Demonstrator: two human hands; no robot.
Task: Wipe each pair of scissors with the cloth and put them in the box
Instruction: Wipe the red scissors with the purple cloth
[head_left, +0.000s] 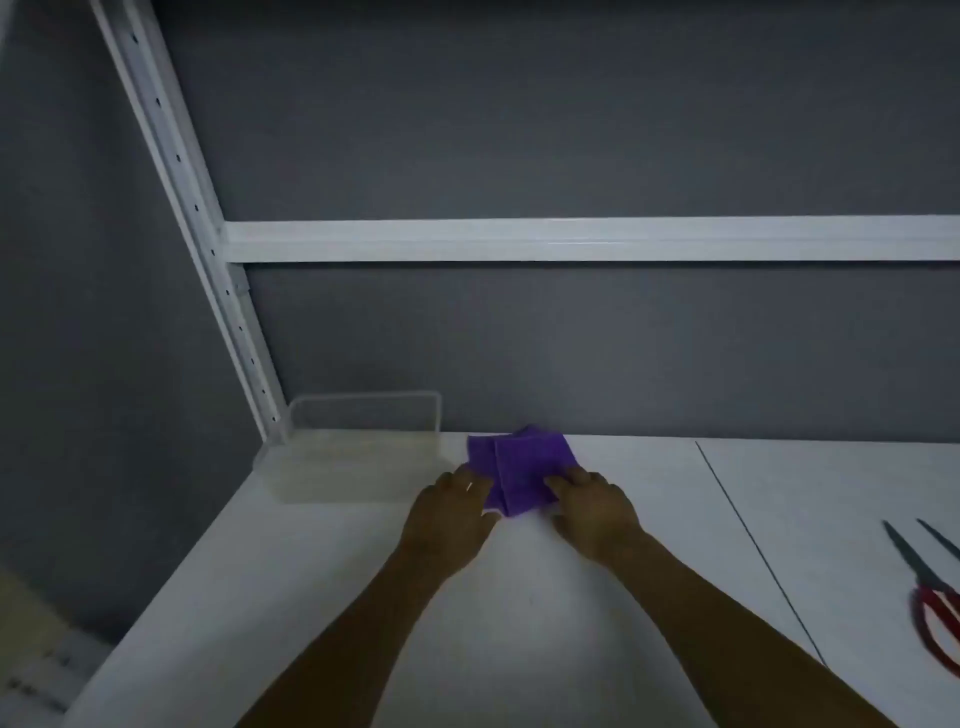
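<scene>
Scissors (922, 574) untouched: red-handled, at the far right of the white table (519, 597), partly out of view, so I cannot tell whether one pair or two. Clear box (363, 415) stands at back left, and I see nothing in it. Purple cloth (519, 462) lies folded just beside the box. Left hand (452, 509) and right hand (597, 506) each pinch a near corner, fingers curled onto the fabric. I judge the step as taking up the cloth; next I would keep it in one hand and reach right for the scissors

Bare forearms (363, 623), a pale glint on the left hand (452, 514).
</scene>
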